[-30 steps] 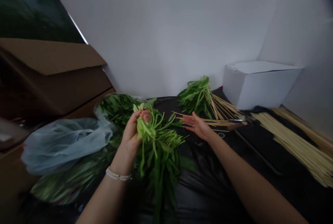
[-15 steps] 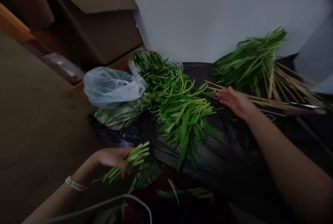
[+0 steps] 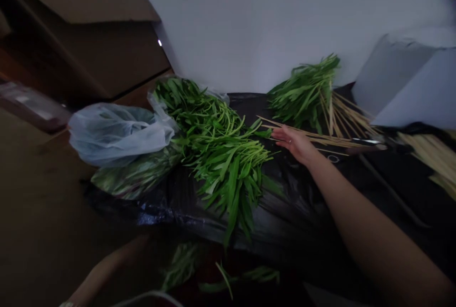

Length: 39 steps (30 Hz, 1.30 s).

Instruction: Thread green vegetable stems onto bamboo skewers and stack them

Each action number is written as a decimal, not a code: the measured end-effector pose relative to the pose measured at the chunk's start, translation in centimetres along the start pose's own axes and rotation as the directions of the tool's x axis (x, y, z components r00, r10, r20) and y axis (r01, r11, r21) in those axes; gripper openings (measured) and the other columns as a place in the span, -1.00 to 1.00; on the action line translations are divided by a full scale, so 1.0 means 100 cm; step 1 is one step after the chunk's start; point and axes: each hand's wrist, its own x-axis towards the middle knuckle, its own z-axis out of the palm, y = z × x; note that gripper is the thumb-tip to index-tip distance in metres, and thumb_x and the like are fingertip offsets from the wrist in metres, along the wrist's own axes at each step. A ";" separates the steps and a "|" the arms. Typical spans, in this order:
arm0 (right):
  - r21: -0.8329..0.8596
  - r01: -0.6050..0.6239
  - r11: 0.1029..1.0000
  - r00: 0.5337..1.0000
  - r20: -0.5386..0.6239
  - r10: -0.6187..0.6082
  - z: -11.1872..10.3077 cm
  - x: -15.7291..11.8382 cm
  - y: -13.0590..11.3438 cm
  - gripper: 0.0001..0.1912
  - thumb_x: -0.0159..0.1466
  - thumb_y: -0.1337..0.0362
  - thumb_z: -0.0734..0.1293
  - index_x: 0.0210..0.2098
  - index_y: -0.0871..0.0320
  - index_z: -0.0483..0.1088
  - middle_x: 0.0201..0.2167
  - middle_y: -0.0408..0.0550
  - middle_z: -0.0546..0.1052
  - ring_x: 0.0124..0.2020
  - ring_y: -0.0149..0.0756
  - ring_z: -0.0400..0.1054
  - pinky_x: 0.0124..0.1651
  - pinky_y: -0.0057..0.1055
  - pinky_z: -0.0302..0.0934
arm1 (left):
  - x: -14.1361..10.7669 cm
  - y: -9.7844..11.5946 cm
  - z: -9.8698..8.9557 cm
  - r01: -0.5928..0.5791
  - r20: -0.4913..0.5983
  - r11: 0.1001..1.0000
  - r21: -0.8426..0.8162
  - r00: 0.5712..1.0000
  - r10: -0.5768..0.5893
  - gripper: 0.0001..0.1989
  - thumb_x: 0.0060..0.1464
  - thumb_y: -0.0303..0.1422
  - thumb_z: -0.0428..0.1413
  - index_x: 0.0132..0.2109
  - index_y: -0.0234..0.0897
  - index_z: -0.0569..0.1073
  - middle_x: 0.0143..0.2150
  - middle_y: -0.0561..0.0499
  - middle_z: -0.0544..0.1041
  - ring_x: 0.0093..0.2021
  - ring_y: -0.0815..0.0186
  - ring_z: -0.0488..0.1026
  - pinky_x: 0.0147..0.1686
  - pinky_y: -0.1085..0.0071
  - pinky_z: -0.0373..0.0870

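Note:
My right hand [image 3: 292, 143] reaches over the black plastic covering [image 3: 295, 202], fingers stretched out, beside several thin straw-coloured strips [image 3: 320, 139]. Just to its left lies a heap of long-leafed greens that look like water spinach [image 3: 228, 169], cut stems pointing towards the hand. My left hand [image 3: 137, 247] is low at the left, in deep shadow; its fingers are too dark and blurred to make out, and nothing can be seen in it. Beneath the covering's front edge are more loose greens [image 3: 181, 264].
A translucent plastic bag [image 3: 117, 131] sits on another bag of greens [image 3: 135, 174] at the left. A second bunch of greens [image 3: 302, 91] lies against the white wall [image 3: 242, 26]. Cardboard boxes [image 3: 107, 55] stand at the back left, a white box [image 3: 409, 79] at the right.
My left hand has gone down and left into shadow; the bundle of cut stems it held no longer shows. The view has swung right. My right hand stays near the strips.

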 end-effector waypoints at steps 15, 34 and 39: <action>0.009 0.033 0.999 0.999 0.018 -0.034 0.005 0.004 0.001 -0.70 0.11 0.00 0.44 -0.31 0.08 0.53 -0.16 0.03 0.60 -0.02 -0.11 0.43 -0.05 -0.20 0.27 | 0.075 0.243 -0.079 -0.587 -0.253 0.798 0.139 0.758 0.601 -0.71 0.02 -0.18 0.18 -0.19 -0.27 0.63 -0.33 -0.11 0.62 -0.40 0.22 0.52 -0.44 0.42 0.43; -0.012 0.072 0.997 0.997 0.026 -0.072 0.010 0.009 0.003 -0.56 0.02 -0.14 0.44 -0.34 0.10 0.55 -0.23 0.03 0.60 -0.05 -0.08 0.44 -0.10 -0.20 0.28 | 0.181 0.303 -0.116 -0.106 -0.562 0.735 0.669 0.575 0.594 -0.66 0.19 -0.31 -0.04 -0.02 -0.23 0.56 -0.10 -0.16 0.61 -0.15 0.18 0.52 -0.18 0.37 0.36; 0.015 0.100 0.995 0.995 -0.003 -0.100 0.015 0.004 -0.006 -0.58 0.01 -0.08 0.48 -0.29 0.08 0.56 -0.27 0.02 0.60 -0.12 -0.12 0.46 -0.18 -0.26 0.31 | 0.152 0.326 -0.107 -0.400 -0.681 0.665 0.631 0.124 0.721 -0.65 0.21 -0.26 0.03 0.05 -0.26 0.53 -0.09 -0.15 0.61 -0.13 0.18 0.51 -0.12 0.34 0.33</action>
